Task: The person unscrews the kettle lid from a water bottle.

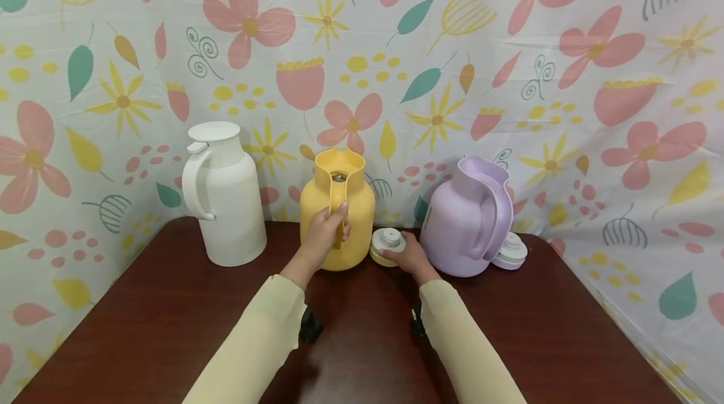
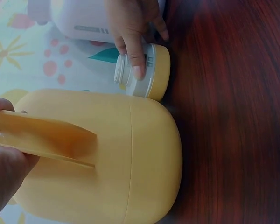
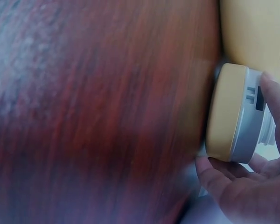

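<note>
A yellow vacuum jug [image 1: 357,222] stands upright on the table, its top uncovered. My left hand [image 1: 327,233] grips the jug's handle [image 2: 51,135], thumb along the outside. Beside the jug a yellow-and-white lid [image 1: 388,245] lies upside down, white threaded part up. My right hand [image 1: 415,257] holds this lid from the right, the thumb [image 3: 275,100] on its white side and the fingers round its far and lower edge. In the left wrist view the lid sits close against the jug's base.
A purple jug [image 1: 452,222], uncovered, stands right of my right hand, with a white lid [image 1: 511,253] partly behind it. At the left is a white jug [image 1: 232,215] with its lid on. A flowered cloth [image 1: 362,39] hangs behind the dark wooden table [image 1: 170,328].
</note>
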### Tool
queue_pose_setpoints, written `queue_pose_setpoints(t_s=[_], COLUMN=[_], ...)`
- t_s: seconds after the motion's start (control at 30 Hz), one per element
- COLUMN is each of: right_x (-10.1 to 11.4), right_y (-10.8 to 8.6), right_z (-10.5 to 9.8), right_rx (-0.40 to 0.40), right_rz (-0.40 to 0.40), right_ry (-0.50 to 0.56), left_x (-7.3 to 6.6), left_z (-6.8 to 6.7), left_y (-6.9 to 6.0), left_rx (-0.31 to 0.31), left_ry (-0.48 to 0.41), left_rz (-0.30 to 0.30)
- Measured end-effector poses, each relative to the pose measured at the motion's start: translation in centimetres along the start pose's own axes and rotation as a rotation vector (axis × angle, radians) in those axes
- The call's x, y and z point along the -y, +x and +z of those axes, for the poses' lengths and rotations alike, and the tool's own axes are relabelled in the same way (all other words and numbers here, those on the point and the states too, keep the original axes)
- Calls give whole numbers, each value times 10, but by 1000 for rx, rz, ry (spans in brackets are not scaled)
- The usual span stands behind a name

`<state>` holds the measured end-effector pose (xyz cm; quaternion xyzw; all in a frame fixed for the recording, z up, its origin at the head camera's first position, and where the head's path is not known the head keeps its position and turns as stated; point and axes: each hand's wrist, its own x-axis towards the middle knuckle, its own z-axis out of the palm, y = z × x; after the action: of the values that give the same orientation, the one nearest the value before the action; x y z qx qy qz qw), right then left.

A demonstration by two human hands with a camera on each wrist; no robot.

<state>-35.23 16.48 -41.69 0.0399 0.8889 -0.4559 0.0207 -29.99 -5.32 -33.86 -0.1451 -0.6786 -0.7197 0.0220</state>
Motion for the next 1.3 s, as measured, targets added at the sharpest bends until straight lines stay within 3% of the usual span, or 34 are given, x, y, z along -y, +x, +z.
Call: queue_pose_setpoints(t_s=[0.4, 0.6, 0.67, 0.77, 0.9, 1.0, 1.07, 1.17, 1.3], right_x=[0, 3, 5, 8, 12, 9, 6, 2, 5], right_y=[4, 8, 8, 5, -5, -20, -35, -65, -104], right_z=[8, 9, 7, 4, -1, -4, -7, -9, -12], right_rx=[0, 21, 43, 88, 126, 130, 135, 169, 321], right_rz=[-50, -71, -64, -55, -107, -164, -206, -261, -385], right_ry=[6, 13, 7, -7, -63, -160, -221, -251, -241], left_x=[-4, -9, -9, -10, -14, -17, -17, -16, -16], left_z=[-6, -9, -12, -22, -47, -70, -84, -105, -133], left_y=[-1, -1, -1, -5, -24, -45, -61, -82, -104], left_rx=[-67, -93, -86, -57, -17, 12, 12, -42, -150], left_ry=[66, 100, 147, 290, 523, 614, 632, 614, 516], left_rz=[-86, -100, -99, -101, -89, -77, -69, -50, 46])
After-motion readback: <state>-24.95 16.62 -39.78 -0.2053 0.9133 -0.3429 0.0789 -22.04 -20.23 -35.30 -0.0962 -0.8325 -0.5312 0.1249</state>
